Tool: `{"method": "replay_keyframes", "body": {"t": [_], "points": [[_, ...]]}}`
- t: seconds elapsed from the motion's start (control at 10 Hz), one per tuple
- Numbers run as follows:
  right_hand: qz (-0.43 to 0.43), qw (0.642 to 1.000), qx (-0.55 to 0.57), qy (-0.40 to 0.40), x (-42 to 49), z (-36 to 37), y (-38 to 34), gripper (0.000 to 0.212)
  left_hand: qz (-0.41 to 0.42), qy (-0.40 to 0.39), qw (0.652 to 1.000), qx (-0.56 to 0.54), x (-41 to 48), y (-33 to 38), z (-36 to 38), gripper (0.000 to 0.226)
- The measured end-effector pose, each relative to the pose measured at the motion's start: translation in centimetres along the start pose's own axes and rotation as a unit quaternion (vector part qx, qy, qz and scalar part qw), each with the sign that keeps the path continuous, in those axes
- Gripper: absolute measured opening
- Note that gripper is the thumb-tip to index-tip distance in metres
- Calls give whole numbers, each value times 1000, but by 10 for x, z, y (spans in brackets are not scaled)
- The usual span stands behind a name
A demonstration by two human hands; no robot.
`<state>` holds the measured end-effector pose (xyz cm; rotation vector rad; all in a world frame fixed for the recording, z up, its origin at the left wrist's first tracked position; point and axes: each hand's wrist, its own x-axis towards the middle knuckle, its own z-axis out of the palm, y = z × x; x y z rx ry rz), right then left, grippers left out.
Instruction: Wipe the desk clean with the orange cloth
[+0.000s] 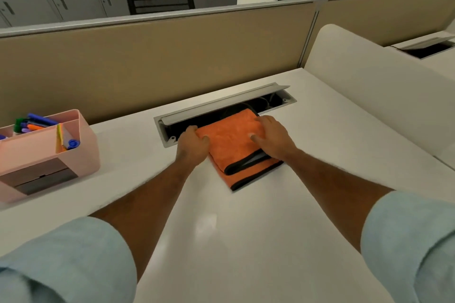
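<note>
A folded orange cloth [234,145] with black edging lies on the white desk [221,229], its far end hanging over the open cable tray. My left hand [193,144] grips the cloth's left edge, fingers curled around it. My right hand [273,138] lies flat on the cloth's right side, fingers spread and pressing down. Both forearms reach forward across the desk, with light blue sleeves rolled up near the elbows.
An open cable tray [221,110] with a raised lid is set into the desk behind the cloth. A pink organizer [49,152] with pens stands at the left. A tan partition [147,56] closes the back; a white divider [381,86] bounds the right.
</note>
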<state>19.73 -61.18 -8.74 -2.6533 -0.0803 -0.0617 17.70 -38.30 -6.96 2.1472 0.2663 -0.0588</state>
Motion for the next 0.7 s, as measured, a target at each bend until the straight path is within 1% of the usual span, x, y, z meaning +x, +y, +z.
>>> {"method": "replay_keyframes", "body": {"t": [0.1,0.2,0.3,0.4,0.5,0.6,0.7], "points": [[-61,993,-86,-56,-12,20,-6,69,54,-31,997,38,-13,-15,-3,41],[-53,981,-153,-110,-22,35,-7,80,58,-40,994,81,-23,-25,-4,44],[-48,974,-184,-122,-27,38,-5,91,56,-63,987,140,-35,-35,-10,53],[-53,975,-183,-114,-30,32,-9,94,94,-71,976,184,-50,-49,-31,55],[-73,984,-159,-46,-38,26,-20,84,113,-56,967,221,-65,-67,-74,57],[-97,989,-103,30,-46,22,-37,40,93,-48,957,270,-75,-80,-126,59],[-127,984,-122,23,-54,13,-68,23,92,-11,948,304,-87,-78,-183,60]]}}
